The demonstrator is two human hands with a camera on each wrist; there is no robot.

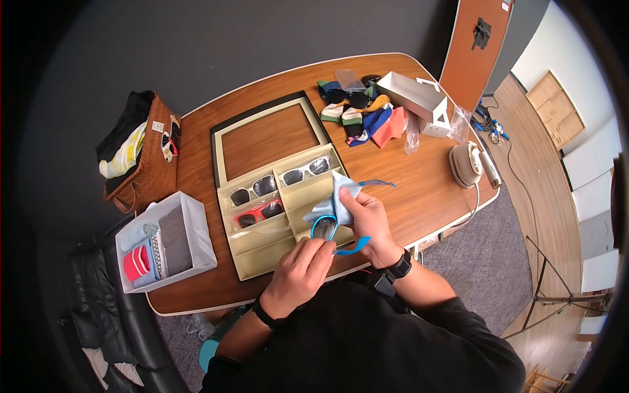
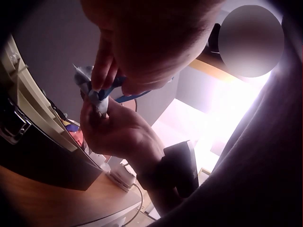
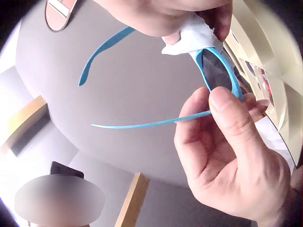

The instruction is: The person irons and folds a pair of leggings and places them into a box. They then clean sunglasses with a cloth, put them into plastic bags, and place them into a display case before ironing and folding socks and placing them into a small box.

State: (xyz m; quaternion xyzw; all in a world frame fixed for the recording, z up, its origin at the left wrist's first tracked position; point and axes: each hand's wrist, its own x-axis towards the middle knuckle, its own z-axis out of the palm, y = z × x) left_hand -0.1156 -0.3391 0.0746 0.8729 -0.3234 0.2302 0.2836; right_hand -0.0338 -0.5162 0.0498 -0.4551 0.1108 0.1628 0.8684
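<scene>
Lens (image 3: 217, 72) hidden in left-wrist view shows in right-wrist view, left fingers (image 3: 232, 112) pinching sunglasses (image 3: 231, 73), right fingers (image 1: 351, 202) gripping cloth (image 3: 191, 39).

"Where could a hand pass?"
"Along the brown wooden tabletop (image 1: 422, 187), between the black-edged, cream-lined case (image 1: 303, 193) and the rounded white corded appliance (image 1: 464, 167)."
"And leftward?"
"Tight — the white rectangular bin (image 1: 199, 229) stands near the case."
"Inside the case?"
"Its nearest left compartments (image 1: 261, 263) lie open — the left hand (image 1: 300, 272), right hand (image 1: 370, 224) and bright-blue plastic sunglasses (image 1: 324, 228) screen the lower-right ones."
</scene>
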